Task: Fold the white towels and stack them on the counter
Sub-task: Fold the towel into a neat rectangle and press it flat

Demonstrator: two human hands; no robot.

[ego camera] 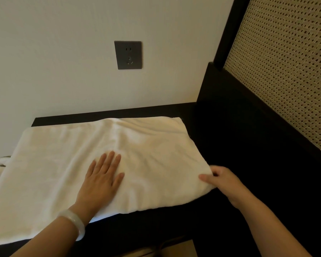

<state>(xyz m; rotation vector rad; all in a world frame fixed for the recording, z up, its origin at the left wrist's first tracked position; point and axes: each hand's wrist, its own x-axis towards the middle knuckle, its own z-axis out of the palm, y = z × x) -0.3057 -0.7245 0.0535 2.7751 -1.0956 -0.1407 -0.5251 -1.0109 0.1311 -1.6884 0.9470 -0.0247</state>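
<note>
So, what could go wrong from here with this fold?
The right hand pinches only the near corner of the towel, so the fold may go over skewed. Creases lie beyond the flat left hand and could get trapped. The towel's left end seems to overhang the counter and might slide off.

1. Your left hand [102, 175]: lower centre of frame, palm down, fingers straight, slightly spread, pressed flat on the towel [63, 154].
2. Your left forearm [50, 238]: bare, rising from the lower left corner.
3. Your right hand [220, 179]: right of centre, thumb on top, fingers curled under, pinching the towel's corner.
4. Your right forearm [263, 219]: bare, entering from the lower right.
</note>
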